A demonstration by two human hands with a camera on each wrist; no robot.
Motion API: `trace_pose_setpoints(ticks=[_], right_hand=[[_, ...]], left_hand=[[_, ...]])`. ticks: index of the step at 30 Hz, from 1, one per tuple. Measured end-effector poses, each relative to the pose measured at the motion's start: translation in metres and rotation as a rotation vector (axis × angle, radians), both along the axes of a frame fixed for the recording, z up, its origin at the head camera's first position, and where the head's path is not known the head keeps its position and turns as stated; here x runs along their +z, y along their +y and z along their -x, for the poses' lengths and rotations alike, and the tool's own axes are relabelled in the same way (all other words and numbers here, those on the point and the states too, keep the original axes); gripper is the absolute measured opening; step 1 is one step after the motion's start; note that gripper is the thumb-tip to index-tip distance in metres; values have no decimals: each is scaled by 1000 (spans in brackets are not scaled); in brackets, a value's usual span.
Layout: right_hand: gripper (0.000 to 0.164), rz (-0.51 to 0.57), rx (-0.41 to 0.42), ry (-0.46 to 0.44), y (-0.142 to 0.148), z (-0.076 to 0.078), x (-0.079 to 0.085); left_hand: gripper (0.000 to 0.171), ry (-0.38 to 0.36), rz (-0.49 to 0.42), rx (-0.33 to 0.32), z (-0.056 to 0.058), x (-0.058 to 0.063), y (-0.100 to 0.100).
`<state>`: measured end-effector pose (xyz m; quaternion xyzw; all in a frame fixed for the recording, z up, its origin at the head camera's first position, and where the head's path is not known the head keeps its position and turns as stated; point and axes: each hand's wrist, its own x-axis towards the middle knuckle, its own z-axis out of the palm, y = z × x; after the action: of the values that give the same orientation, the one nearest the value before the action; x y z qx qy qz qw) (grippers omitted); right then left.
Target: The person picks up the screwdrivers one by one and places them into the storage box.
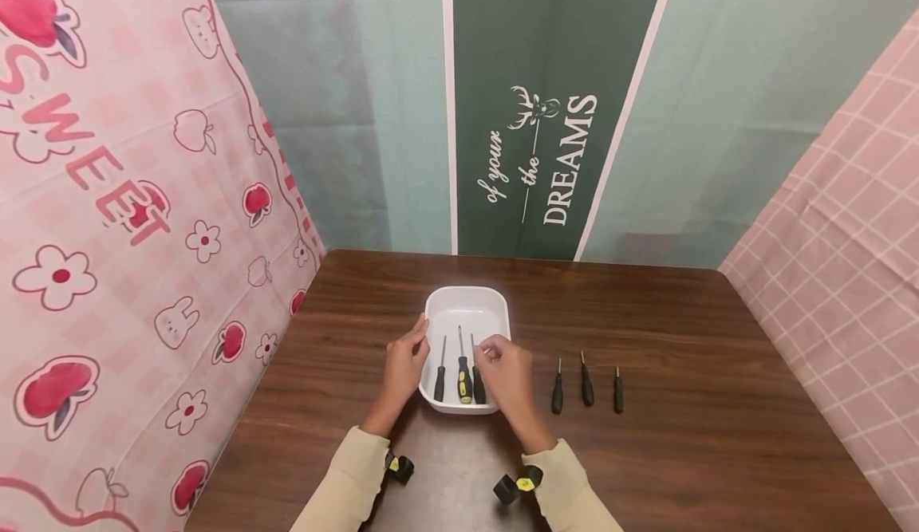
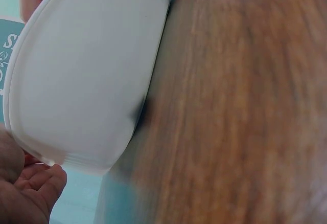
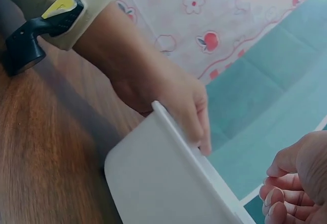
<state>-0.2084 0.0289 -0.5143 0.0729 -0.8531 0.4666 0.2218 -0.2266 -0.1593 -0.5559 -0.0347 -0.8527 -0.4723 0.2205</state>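
Observation:
A white rectangular tray [image 1: 467,301] stands on the table. In it lie a thin black-handled screwdriver [image 1: 439,384], a yellow-and-black screwdriver [image 1: 464,380] in the middle and another black-handled screwdriver [image 1: 479,388] on the right. My left hand [image 1: 405,363] grips the tray's left rim; in the right wrist view its fingers [image 3: 196,127] wrap over the edge. Above the tray's right part is my right hand [image 1: 508,364], fingers curled toward the thumb, beside the right screwdriver's shaft. I cannot tell whether it pinches that shaft.
Right of the tray, three short dark-handled screwdrivers [image 1: 558,392] lie apart on the brown wooden table [image 1: 689,452], shafts pointing away. Printed cloths hang at the back and both sides. Each wrist wears a black camera [image 1: 506,490].

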Motion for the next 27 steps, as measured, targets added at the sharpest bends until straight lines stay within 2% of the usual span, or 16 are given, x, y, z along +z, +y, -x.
trace_pose_setpoints(ticks=[7,14,23,27], right_hand=[[10,26,-31,-46,17,-3,1],[8,31,-66,-39,32,-5,-1],[6,39,-79,-13,44,-7,0],[6,50,-89,-31,47,-9,0]], left_hand=[[35,21,-1,-3,-1,0,0],[34,37,-4,-1,-1,0,0],[35,23,-3,-3,-1,1,0],[35,1,-8,-4,-1,1,0]])
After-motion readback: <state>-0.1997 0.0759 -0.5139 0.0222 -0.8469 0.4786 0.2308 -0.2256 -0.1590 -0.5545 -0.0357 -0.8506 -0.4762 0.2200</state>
